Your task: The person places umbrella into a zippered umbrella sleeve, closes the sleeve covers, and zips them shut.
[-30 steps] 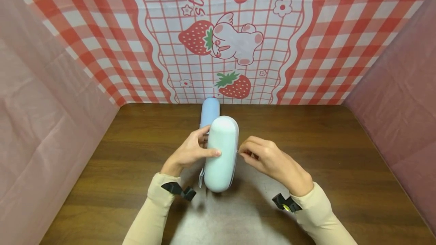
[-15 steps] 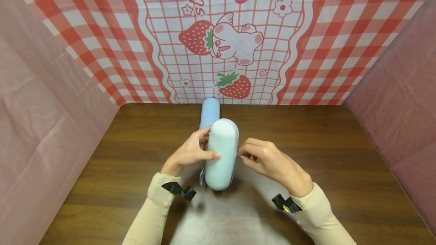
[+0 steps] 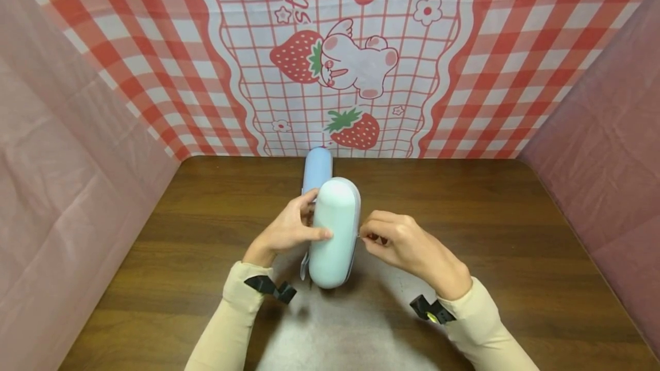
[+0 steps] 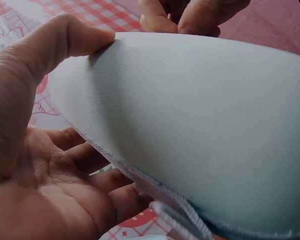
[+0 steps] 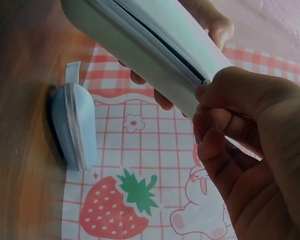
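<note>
A pale mint zippered case (image 3: 336, 256), long and rounded at both ends, is held up over the table. My left hand (image 3: 289, 228) grips it from the left, thumb across its smooth face and the other fingers behind. On the opposite side my right hand (image 3: 412, 245) pinches the zipper pull at the seam. A dark narrow gap in the zipper (image 5: 160, 45) shows in the right wrist view; the contents cannot be seen. A fabric loop (image 4: 182, 220) hangs from the case's left edge. My right fingers (image 4: 190, 17) appear beyond the case in the left wrist view.
Behind the mint case, a light blue zippered case (image 3: 318, 168) stands at the table's back edge, partly covered in the head view. A strawberry-print cloth (image 3: 356, 67) hangs behind the wooden table (image 3: 490, 216). Pink cloth walls (image 3: 77, 159) close both sides.
My right hand has shifted slightly toward me along the zipper seam, still pinching the pull. The mint case has tilted a little; my left hand keeps its grip. The blue case stays put.
</note>
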`<state>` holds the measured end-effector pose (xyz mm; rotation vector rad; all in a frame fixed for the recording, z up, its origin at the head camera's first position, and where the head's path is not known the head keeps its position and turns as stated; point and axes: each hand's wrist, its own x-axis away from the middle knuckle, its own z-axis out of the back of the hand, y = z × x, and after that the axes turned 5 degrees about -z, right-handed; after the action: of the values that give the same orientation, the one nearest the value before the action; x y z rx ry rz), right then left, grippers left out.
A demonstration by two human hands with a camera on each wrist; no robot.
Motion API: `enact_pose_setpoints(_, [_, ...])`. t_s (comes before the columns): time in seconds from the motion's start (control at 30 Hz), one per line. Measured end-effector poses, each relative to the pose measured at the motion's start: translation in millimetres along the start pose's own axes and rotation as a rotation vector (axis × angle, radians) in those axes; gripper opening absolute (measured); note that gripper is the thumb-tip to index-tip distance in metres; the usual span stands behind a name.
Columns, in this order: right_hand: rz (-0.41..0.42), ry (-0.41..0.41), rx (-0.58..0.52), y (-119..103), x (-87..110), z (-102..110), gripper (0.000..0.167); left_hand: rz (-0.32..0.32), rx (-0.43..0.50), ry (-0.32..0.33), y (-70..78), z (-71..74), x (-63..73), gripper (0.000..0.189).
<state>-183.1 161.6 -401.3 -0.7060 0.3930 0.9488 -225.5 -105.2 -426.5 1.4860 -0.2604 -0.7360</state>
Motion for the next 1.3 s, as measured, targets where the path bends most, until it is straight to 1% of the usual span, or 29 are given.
enact_pose_setpoints(0.13, [0.018,0.004,-0.013,-0.6,-0.3,-1.3,0.024,-0.005,0.01,0.004,1.8,0.1,-0.9,0.117])
enact_pose_setpoints(0.3, [0.035,0.011,-0.008,0.0,0.2,-1.9,0.024,-0.005,0.01,0.001,1.3,0.9,-1.0,0.115])
enact_pose_setpoints(0.37, [0.042,0.008,-0.009,0.6,0.3,-1.9,0.024,-0.008,0.008,0.008,0.6,1.1,-1.1,0.116])
enact_pose_setpoints(0.5, [0.052,-0.004,-0.02,1.4,0.3,-2.4,0.024,-0.006,0.042,0.029,-0.2,1.2,-0.8,0.117])
enact_pose_setpoints(0.63, [0.052,-0.009,-0.022,1.4,0.1,-2.8,0.024,0.002,0.063,0.044,0.1,1.1,-0.8,0.116])
enact_pose_setpoints(0.83, [0.052,-0.007,-0.018,1.3,0.3,-2.8,0.024,0.01,0.065,0.049,1.5,0.4,-0.6,0.116])
enact_pose_setpoints(1.0, [0.052,-0.006,-0.018,1.0,-0.1,-2.4,0.022,0.013,0.087,0.049,2.3,-0.3,-0.1,0.114])
enact_pose_setpoints(1.2, [0.033,-0.01,-0.023,0.2,-0.2,-1.4,0.02,0.029,0.115,0.053,1.5,-1.7,-0.1,0.113])
enact_pose_setpoints(1.3, [0.031,-0.01,-0.021,0.2,0.0,-2.5,0.021,0.036,0.136,0.076,0.8,-2.3,-0.5,0.109])
